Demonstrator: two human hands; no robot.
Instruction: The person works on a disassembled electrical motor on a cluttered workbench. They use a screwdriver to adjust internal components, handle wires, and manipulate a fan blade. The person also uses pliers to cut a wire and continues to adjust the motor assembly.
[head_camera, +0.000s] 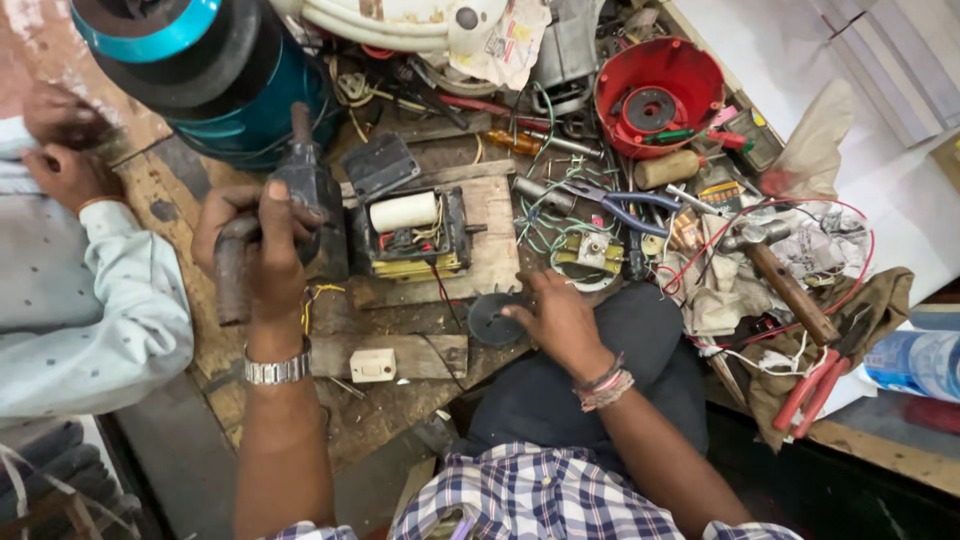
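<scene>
Head view: left hand (262, 240) in a closed grip round a dark tool (300, 190) — thumb up, fingers wrapped over its body, the handle hanging below the palm. The tool sits above the bench (400, 400), just left of a small motor (412, 235) on a wooden block (495, 255). Right hand (555, 318) lies on the bench edge, fingertips pinching a black disc (495, 318) just below the block — a loose hold, palm down. A white switch (372, 364) lies on a plank near the left wrist. Blue-handled pliers (620, 205) lie right of the block, a hammer (785, 285) and red-handled pliers (815, 385) further right, a red housing (660, 95) behind. Another person's hands (60, 150) work at far left.
</scene>
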